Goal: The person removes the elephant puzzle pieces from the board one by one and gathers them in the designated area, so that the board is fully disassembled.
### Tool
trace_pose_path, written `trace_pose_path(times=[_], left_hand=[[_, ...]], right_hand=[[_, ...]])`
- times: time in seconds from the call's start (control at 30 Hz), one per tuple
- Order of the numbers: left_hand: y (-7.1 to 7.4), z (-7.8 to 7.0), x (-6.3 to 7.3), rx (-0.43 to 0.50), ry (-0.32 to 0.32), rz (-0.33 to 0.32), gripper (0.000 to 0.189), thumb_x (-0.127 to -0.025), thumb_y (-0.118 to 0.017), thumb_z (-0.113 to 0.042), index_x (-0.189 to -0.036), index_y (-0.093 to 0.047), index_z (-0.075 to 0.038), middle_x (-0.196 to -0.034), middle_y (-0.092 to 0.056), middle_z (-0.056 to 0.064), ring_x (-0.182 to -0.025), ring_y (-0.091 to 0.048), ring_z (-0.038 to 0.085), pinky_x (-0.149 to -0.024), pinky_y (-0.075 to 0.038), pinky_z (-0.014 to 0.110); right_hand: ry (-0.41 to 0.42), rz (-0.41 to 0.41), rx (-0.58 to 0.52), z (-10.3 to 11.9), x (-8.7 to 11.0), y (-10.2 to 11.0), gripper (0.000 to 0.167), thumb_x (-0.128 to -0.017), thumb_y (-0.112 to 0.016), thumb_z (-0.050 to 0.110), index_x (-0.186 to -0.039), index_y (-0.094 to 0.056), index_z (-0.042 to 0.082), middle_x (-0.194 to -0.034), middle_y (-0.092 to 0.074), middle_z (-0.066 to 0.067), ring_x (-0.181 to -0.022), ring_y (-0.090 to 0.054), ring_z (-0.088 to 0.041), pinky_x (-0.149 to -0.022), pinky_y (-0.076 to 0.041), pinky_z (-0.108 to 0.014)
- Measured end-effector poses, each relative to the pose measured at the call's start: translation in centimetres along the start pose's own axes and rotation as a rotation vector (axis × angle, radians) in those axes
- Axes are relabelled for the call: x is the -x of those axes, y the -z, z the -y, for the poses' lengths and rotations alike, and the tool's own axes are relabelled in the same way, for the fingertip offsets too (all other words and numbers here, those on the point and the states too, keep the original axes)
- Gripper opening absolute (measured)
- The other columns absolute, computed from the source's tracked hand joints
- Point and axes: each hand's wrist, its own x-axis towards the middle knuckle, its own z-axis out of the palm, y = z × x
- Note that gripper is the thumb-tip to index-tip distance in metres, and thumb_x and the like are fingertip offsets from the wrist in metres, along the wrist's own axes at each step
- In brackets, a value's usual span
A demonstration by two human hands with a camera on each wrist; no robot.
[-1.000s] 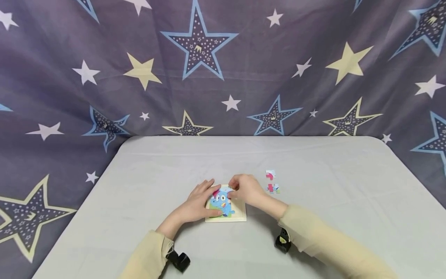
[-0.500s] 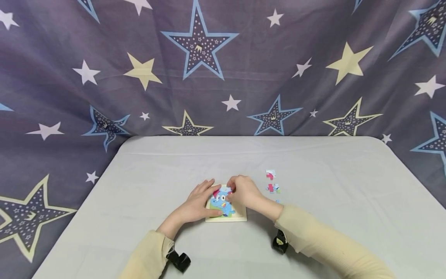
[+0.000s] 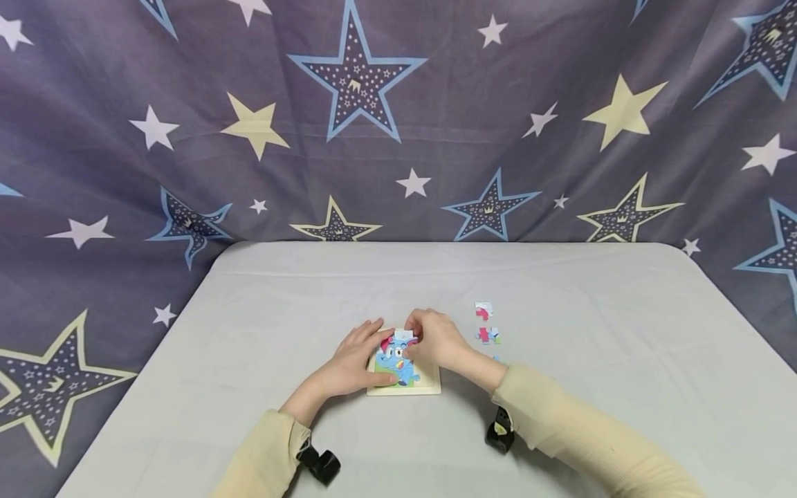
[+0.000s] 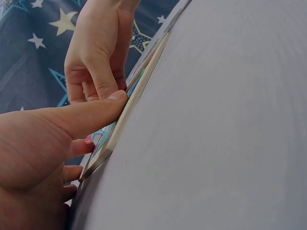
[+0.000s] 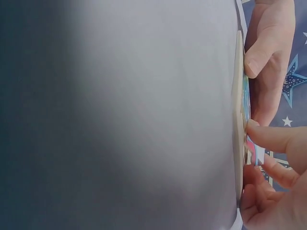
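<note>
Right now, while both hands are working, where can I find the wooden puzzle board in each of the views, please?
Head: the wooden puzzle board lies near the middle across, in the lower half.
Left wrist: the board shows nearly edge-on, a slanting strip left of centre.
Right wrist: the board is an almost upright strip, right of centre.
Shared landmark: the left thumb, on the board in all three.

a light grey table (image 3: 280, 297) bears a wooden puzzle tray (image 3: 429, 389) and loose puzzle pieces (image 3: 483, 309) near it.
</note>
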Motion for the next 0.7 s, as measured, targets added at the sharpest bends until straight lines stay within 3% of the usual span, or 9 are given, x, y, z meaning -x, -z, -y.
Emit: trace_pose_path(times=[0.33,0.7], left_hand=[[0.09,-0.02,0.11,0.012,0.014,0.012,0.078,-0.077,-0.07,-0.04,-0.14,-0.036,-0.01,-0.15,-0.019,0.014,-0.139,-0.007,0.034,-0.109,-0.004,0.056],[-0.03,0.08,0.01,-0.016,0.001,0.0,0.078,-0.076,-0.07,-0.04,-0.139,-0.036,-0.009,-0.15,-0.02,0.016,-0.139,-0.008,0.035,-0.109,-0.005,0.055]], right_hand=[[0.017,0.039,-0.033,-0.11,0.01,0.11,0.03,-0.069,-0.078,0.015,-0.089,-0.056,0.011,-0.072,-0.055,0.001,-0.063,-0.047,-0.013,-0.057,-0.037,-0.024],[0.036,-0.003,-0.109,-0.24,0.06,0.15,0.017,-0.076,-0.069,0.002,-0.086,-0.058,0.01,-0.071,-0.053,0.003,-0.065,-0.047,-0.011,-0.063,-0.038,-0.025]])
